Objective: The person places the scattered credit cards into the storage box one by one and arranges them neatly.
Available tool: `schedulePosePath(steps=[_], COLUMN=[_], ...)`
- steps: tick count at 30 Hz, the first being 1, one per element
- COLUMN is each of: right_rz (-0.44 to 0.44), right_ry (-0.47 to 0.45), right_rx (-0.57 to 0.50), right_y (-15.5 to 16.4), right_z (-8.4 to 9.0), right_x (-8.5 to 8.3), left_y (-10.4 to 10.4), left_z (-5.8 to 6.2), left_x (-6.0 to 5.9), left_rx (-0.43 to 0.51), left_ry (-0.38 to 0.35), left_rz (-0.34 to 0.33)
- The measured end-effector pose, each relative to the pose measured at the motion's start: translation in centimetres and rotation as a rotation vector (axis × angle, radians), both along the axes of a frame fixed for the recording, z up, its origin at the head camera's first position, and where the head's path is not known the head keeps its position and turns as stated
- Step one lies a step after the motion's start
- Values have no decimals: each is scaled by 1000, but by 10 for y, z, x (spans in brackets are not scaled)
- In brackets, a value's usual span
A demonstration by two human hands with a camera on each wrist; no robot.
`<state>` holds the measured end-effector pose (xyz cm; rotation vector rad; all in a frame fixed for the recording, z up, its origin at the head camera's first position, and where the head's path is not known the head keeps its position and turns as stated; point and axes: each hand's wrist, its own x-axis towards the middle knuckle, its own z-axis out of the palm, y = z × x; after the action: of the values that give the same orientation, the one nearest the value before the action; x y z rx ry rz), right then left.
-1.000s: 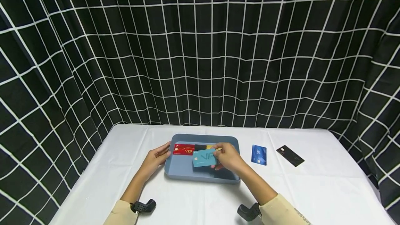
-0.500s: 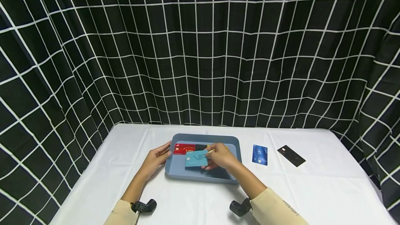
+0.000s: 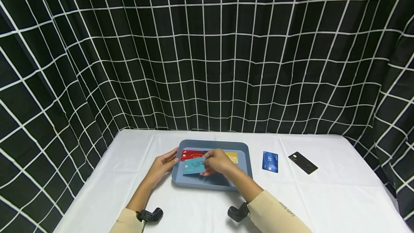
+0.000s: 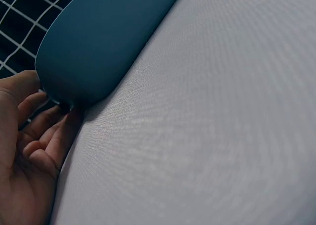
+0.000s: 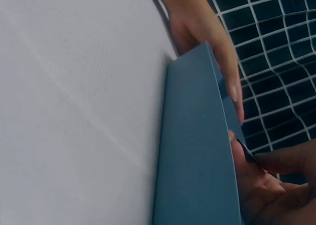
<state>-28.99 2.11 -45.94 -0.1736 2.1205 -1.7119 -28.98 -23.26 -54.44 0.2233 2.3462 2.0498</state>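
Note:
My right hand pinches a teal VIP card by its right end, over the left part of a blue-grey tray. In the right wrist view the card appears as a thin dark edge between thumb and fingers, just past the tray wall. Fingers of my left hand rest against the tray's left side; the left wrist view has them at the tray's rounded corner. Inside the tray, along its back, lie a red VIP card and a yellow card, with a dark one between them mostly hidden by my right hand.
Right of the tray, a blue card and a black card lie on the white tablecloth. A black curtain with white grid lines stands behind the table and along both sides.
My right hand has carried the teal card leftward across the tray, now in front of the red card. More of the yellow card shows. My left hand stays at the tray's side.

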Motion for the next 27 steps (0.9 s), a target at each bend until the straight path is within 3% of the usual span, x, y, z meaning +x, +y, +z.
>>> schedulePosePath(steps=[15,27], right_rz=[-2,-24], right_ry=[-67,-80], right_rx=[-21,-35], right_y=[-13,-15], right_z=[-12,-12], right_x=[-7,-4], left_y=[-1,-1], left_z=[-2,-2], left_x=[-2,-2], left_rx=[-11,-13], left_ry=[-4,-12], left_rz=[7,13])
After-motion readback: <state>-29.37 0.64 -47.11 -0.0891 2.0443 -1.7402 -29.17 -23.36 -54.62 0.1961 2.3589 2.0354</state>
